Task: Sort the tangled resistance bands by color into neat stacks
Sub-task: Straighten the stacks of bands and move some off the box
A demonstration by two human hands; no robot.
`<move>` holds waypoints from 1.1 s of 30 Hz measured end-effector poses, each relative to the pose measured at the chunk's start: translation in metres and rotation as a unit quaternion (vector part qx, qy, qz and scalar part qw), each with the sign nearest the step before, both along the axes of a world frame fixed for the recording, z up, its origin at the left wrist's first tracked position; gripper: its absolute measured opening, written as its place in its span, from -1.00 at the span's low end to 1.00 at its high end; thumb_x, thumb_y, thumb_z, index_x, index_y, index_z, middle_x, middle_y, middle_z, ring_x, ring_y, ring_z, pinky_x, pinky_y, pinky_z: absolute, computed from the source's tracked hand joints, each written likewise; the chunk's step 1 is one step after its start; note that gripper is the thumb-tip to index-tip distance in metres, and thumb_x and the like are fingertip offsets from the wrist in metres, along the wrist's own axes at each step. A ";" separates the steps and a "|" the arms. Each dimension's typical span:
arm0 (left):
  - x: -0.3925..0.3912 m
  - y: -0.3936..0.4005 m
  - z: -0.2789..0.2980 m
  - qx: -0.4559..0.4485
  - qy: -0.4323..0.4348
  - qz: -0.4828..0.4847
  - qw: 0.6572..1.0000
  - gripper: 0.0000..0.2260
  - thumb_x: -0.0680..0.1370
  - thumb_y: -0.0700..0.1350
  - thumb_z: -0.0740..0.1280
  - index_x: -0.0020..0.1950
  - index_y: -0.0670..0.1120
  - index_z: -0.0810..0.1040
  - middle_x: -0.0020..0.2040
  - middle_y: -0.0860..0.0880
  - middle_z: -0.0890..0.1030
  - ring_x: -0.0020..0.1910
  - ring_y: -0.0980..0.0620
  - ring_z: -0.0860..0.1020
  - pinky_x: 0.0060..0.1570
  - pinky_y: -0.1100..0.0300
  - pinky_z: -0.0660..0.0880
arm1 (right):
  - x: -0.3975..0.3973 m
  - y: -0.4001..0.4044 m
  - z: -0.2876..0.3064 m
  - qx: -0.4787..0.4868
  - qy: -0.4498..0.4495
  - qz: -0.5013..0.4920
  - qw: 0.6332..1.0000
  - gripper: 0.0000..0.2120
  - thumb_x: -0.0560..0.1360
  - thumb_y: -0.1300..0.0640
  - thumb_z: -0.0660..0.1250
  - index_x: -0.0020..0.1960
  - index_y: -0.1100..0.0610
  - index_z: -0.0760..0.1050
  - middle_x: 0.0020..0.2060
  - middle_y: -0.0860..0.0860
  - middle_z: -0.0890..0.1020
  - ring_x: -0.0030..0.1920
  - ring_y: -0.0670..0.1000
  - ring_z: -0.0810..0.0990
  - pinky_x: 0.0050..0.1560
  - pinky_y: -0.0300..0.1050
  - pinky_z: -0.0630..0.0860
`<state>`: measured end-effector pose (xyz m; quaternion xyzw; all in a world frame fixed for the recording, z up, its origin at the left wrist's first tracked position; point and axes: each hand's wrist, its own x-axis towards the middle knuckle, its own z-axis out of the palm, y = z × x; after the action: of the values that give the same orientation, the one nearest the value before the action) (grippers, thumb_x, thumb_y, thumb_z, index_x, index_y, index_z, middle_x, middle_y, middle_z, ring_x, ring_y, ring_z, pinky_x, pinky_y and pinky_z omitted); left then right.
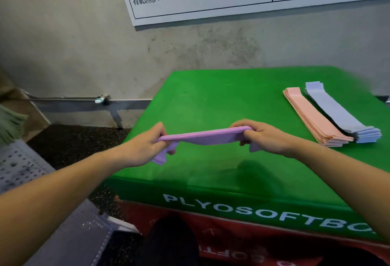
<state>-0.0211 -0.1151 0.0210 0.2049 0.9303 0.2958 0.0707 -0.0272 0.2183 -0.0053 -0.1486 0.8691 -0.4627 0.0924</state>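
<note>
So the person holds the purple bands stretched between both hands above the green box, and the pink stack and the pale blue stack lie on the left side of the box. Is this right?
Not quite. The pink stack and the pale blue stack lie on the right side of the green box, not the left, as the head view shows. The rest holds: the left hand and the right hand hold the purple bands between them above the box.

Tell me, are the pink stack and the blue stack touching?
Touching. In the head view, the pink stack lies right against the blue stack, with no green box top showing between them along their length.
</note>
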 end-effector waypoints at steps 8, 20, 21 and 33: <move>0.069 -0.077 0.041 0.048 -0.023 0.080 0.995 -0.57 0.69 -0.29 0.12 0.25 0.23 0.52 -0.26 -0.01 0.50 -0.39 0.19 0.42 -0.34 0.30 0.39 | 0.005 -0.091 0.039 0.017 0.066 0.090 0.994 -0.71 0.63 0.24 0.15 0.09 -0.06 0.58 -0.26 -0.03 0.54 -0.26 -0.04 0.44 -0.25 -0.21 0.42; 0.248 -0.210 0.119 -0.075 0.066 0.230 0.968 -0.58 0.66 -0.05 0.12 0.23 0.53 0.38 0.12 0.27 0.58 0.04 0.24 0.55 0.12 0.18 0.49 | 0.058 -0.279 0.088 -0.036 0.185 0.286 0.940 -0.82 0.61 0.07 0.34 0.20 -0.03 0.58 -0.03 -0.12 0.67 -0.03 -0.22 0.60 0.03 -0.31 0.46; 0.262 -0.221 0.125 -0.098 0.078 0.238 0.963 -0.57 0.65 -0.03 0.12 0.23 0.57 0.34 0.10 0.27 0.59 0.03 0.22 0.56 0.11 0.12 0.50 | 0.061 -0.296 0.090 -0.040 0.190 0.293 0.936 -0.83 0.62 0.03 0.31 0.19 -0.05 0.59 -0.02 -0.07 0.68 0.02 -0.12 0.61 0.09 -0.20 0.46; 0.359 -0.331 0.161 -0.146 0.227 0.359 0.893 -0.60 0.67 -0.11 0.17 0.33 0.41 0.38 0.15 0.12 0.58 0.07 0.09 0.52 0.07 0.08 0.45 | 0.109 -0.476 0.145 -0.094 0.243 0.344 0.902 -0.77 0.67 -0.05 0.20 0.29 -0.12 0.49 0.04 -0.05 0.63 0.04 0.01 0.60 -0.04 -0.22 0.51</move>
<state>0.3383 -0.4456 0.1820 -0.0944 0.9640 0.1071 -0.2245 0.0820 -0.2580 0.1393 -0.5544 0.7115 -0.4314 0.0173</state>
